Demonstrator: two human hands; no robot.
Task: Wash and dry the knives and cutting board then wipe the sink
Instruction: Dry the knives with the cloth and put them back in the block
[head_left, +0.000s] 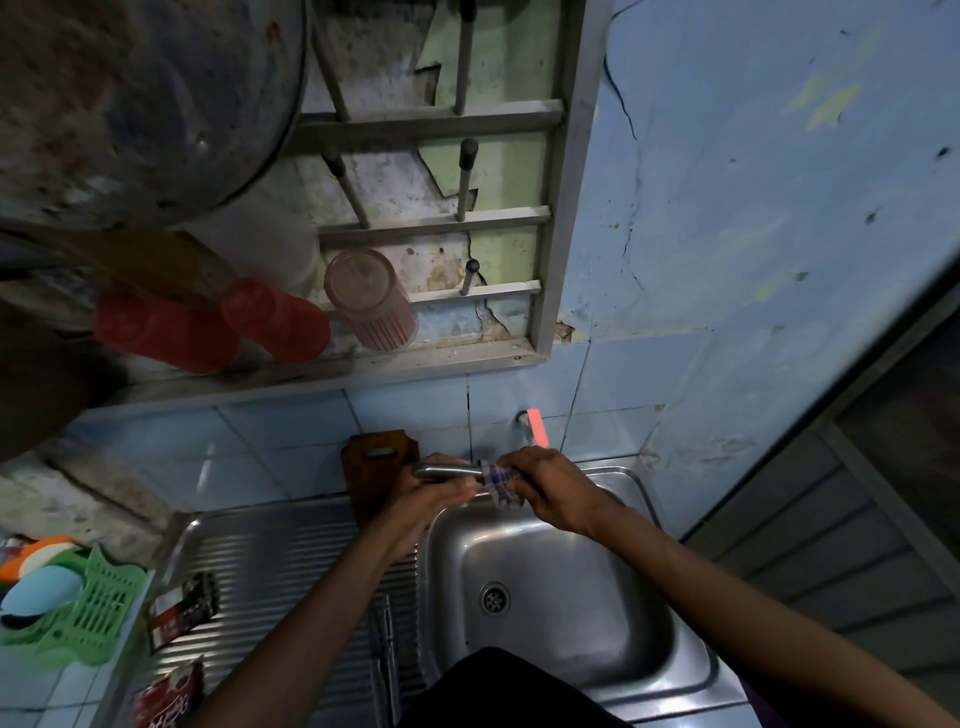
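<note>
I log one knife (449, 471) held above the back rim of the sink (561, 587), just in front of the tiled wall. Its long axis runs left-right; the steel handle end points left, the blade end is wrapped in one checked cloth (500, 482). My left hand (436, 496) is curled around the handle. My right hand (553, 486) pinches the cloth around the blade. One wooden cutting board (378, 473) leans upright against the wall, behind the left hand. Two red cups (218, 325) and one clear cup (371, 299) hang on the rack.
</note>
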